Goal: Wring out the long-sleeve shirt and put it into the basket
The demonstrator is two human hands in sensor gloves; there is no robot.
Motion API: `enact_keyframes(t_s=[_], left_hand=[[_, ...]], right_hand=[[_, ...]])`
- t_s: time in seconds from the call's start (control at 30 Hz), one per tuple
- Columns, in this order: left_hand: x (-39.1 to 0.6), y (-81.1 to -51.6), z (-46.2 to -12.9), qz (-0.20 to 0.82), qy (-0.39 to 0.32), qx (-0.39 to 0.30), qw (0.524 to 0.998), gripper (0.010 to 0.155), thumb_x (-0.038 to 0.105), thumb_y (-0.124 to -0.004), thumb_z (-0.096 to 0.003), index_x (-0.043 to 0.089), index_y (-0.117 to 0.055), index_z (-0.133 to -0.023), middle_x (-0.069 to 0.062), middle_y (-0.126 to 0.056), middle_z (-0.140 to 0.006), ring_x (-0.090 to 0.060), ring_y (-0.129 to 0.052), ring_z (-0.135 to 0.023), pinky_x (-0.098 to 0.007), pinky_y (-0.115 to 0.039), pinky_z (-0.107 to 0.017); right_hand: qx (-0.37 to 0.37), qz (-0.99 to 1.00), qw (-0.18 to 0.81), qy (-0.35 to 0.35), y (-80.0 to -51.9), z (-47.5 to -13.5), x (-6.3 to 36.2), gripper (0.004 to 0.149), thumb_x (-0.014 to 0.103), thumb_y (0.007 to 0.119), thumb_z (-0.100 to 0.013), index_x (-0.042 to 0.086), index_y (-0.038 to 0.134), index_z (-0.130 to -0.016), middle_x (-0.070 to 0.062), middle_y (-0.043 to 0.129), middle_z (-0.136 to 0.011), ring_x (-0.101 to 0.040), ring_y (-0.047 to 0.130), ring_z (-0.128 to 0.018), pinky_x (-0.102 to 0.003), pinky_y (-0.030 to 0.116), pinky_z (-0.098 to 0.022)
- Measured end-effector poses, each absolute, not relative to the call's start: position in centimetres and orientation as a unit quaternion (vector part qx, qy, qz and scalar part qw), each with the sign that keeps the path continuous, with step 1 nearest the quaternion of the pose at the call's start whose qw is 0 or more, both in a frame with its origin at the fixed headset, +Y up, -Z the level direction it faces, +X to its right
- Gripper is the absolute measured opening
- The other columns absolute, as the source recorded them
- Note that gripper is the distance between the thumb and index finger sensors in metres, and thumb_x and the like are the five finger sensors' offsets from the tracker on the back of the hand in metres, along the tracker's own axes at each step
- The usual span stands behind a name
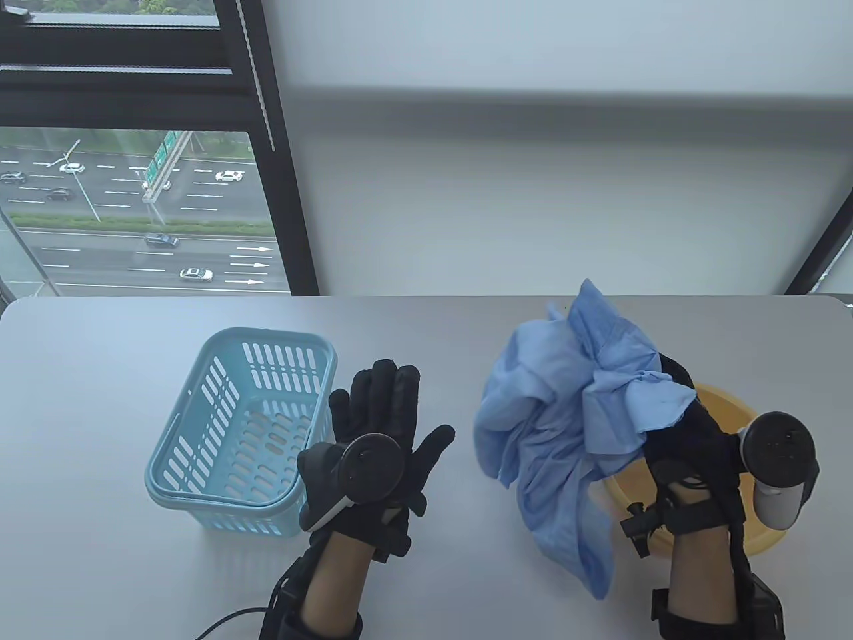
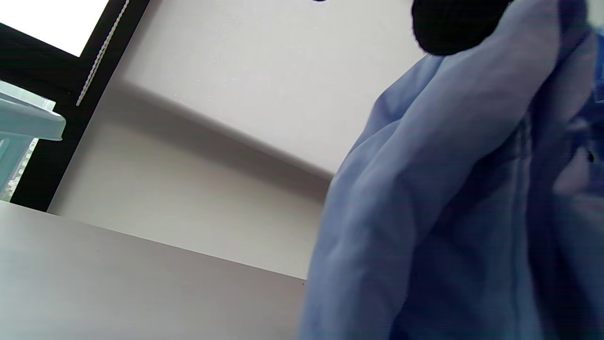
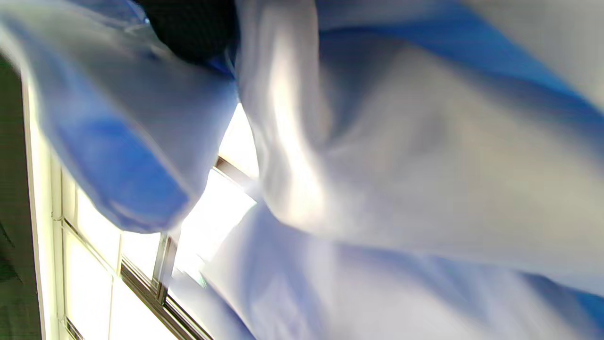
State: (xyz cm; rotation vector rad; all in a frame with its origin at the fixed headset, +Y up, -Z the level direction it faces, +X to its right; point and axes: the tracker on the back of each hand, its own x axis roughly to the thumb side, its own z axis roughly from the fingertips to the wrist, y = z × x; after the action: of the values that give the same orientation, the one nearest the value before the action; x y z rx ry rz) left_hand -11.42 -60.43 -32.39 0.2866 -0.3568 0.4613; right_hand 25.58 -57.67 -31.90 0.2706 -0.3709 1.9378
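Table view shows the right hand (image 1: 693, 433) gripping the bunched blue shirt (image 1: 566, 427) at right of frame, above the yellow basin (image 1: 756, 540). Left hand (image 1: 380, 440) hovers spread, fingers released. Wringing looks unfinished, perhaps unstarted; the basket (image 1: 200, 480) at lower left holds nothing.

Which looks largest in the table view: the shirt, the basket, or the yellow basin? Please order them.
1. Basket and shirt: they look alike, and the shirt is held up nearer the camera, so no ranking.
2. Basin: smallest as seen, but mostly hidden behind the shirt and the right hand.
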Motion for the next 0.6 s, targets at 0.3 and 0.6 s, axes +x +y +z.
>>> enact_keyframes(t_s=[0.3, 0.6], left_hand=[[-8.8, -60.7, -32.3, 0.366, -0.328, 0.025, 0.870, 0.101, 0.075, -0.076, -0.0560, 0.017, -0.022, -0.118, -0.014, -0.014, -0.125, -0.046, -0.021, -0.111, -0.061, -0.013, -0.073], [-2.3, -63.8, -32.2, 0.454, -0.431, -0.038, 0.779, 0.089, 0.062, -0.089, -0.0538, 0.024, -0.039, -0.116, -0.009, -0.060, -0.119, -0.045, -0.042, -0.109, -0.065, -0.022, -0.072]], right_hand=[[0.237, 0.759, 0.598, -0.104, -57.0, -31.0, 20.8, 0.043, 0.058, 0.065, -0.065, 0.037, 0.067, -0.103, 0.008, 0.068, -0.109, -0.028, 0.067, -0.098, -0.057, 0.048, -0.079], [0.329, 0.795, 0.505, -0.069, -55.8, -27.7, 14.3, 0.046, 0.059, 0.065, -0.064, 0.037, 0.069, -0.104, 0.002, 0.048, -0.122, -0.033, 0.034, -0.111, -0.054, 0.023, -0.082]])
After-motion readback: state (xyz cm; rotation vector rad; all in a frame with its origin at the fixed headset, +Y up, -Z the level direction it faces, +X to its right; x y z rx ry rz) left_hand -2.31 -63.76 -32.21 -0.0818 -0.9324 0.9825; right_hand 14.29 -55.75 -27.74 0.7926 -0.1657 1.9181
